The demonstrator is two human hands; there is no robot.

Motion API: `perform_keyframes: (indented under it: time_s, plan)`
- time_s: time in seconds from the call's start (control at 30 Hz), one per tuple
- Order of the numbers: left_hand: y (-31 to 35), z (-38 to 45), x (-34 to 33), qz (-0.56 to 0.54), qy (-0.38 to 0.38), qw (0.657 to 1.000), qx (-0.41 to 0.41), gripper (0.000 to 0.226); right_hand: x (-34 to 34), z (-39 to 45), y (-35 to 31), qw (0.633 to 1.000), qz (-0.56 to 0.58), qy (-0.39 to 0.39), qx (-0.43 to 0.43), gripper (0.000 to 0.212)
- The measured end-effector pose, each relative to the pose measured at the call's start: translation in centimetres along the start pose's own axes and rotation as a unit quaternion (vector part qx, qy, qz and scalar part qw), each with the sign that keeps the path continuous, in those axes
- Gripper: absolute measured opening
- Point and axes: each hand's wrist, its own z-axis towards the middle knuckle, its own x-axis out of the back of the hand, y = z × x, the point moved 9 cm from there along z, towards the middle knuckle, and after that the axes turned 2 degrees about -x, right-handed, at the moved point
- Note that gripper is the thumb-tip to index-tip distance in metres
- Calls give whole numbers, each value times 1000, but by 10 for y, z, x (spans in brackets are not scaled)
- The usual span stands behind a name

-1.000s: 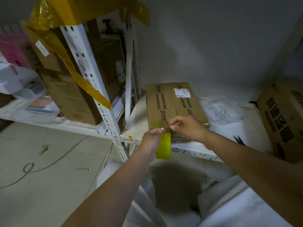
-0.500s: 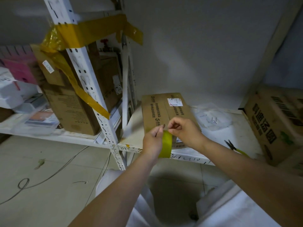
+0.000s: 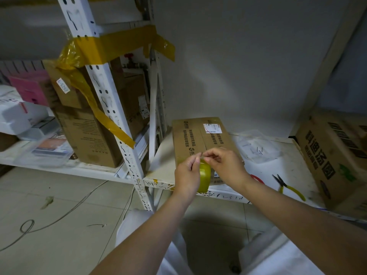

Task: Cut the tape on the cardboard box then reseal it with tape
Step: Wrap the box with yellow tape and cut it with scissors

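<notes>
A flat brown cardboard box (image 3: 200, 139) with a white label lies on the white shelf (image 3: 286, 165) in front of me. My left hand (image 3: 187, 175) grips a yellow-green roll of tape (image 3: 204, 177) just in front of the box's near edge. My right hand (image 3: 226, 165) pinches at the top of the roll, right beside my left fingertips. The box's near end is hidden behind both hands.
Yellow-handled pliers (image 3: 288, 187) lie on the shelf to the right, with something red (image 3: 257, 178) partly hidden behind my right wrist. A large printed carton (image 3: 337, 155) stands at far right, a clear plastic bag (image 3: 258, 147) behind. A taped shelf post (image 3: 119, 126) and more boxes (image 3: 85, 135) stand left.
The view has tilted upward, so the box and shelf sit lower in frame. Both hands stay together at the tape roll by the box's near edge, fingers working at the roll's top.
</notes>
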Motion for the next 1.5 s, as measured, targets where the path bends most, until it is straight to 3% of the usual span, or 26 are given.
perform_keyframes:
  time_s: [0.2,0.57,0.77,0.83,1.07,1.13,1.2,1.3,1.4,1.5]
  plan:
    - [7,0,3,17,10,1000,-21,29,-4,-4,-1,1000,-22,-9,-1,20]
    - [18,-5,-3,37,-24,999,-23,32,3,-6,1,1000,24,11,-15,11]
    - [0,-11,-18,-45,-97,989,103,84,12,-6,11,997,31,55,-51,26]
    - [-6,-10,-19,-47,-99,986,128,90,13,-6,14,997,19,56,-54,23]
    - [12,-7,-29,-91,-110,980,137,78,37,-21,-13,974,-100,172,111,9]
    - [9,-6,-34,-85,-115,980,137,77,42,-16,4,981,-72,173,42,8]
    - [5,-8,-39,-71,-120,980,139,75,43,-9,39,982,7,152,-108,9]
    - [-1,-14,-47,-69,-121,980,144,68,43,-13,86,941,115,132,-290,26]
    - [0,-12,-57,-82,-119,979,145,60,42,-26,102,909,165,106,-368,36]
    - [1,-5,-76,-81,-129,975,163,52,31,-34,106,878,256,27,-403,43]
